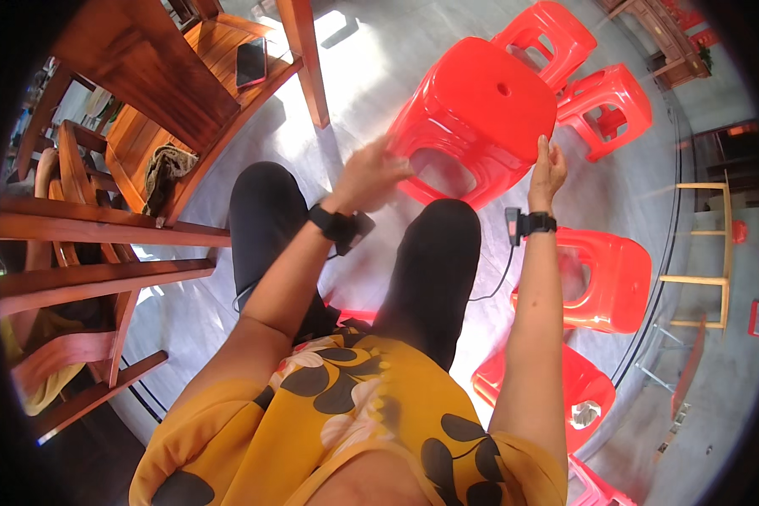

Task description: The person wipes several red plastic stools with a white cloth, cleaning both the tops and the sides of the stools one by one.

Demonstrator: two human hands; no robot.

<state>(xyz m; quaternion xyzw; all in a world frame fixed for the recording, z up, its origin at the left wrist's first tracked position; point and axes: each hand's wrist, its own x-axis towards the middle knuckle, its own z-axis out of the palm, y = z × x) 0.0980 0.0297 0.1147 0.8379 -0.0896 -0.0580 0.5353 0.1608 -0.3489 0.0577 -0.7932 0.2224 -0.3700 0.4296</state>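
In front of my knees stands a large red plastic stool (487, 95) with a rounded seat and a small hole in its top. It may be a stack, but its inside is hidden. My left hand (370, 176), blurred by motion, is at the stool's near left leg; whether it grips is unclear. Against the right edge of the seat, my right hand (549, 167) has its fingers pointing up. Its hold on the edge cannot be made out. Each wrist carries a black strap with a small device and a cable.
More red stools stand behind (607, 107) and to the right (601, 284), one bearing a crumpled silvery-white item (586, 414). At left, a wooden chair seat (209, 47) holds a phone (251, 62); a cloth (164, 171) lies on wood nearby. A wooden rack (726, 253) is far right.
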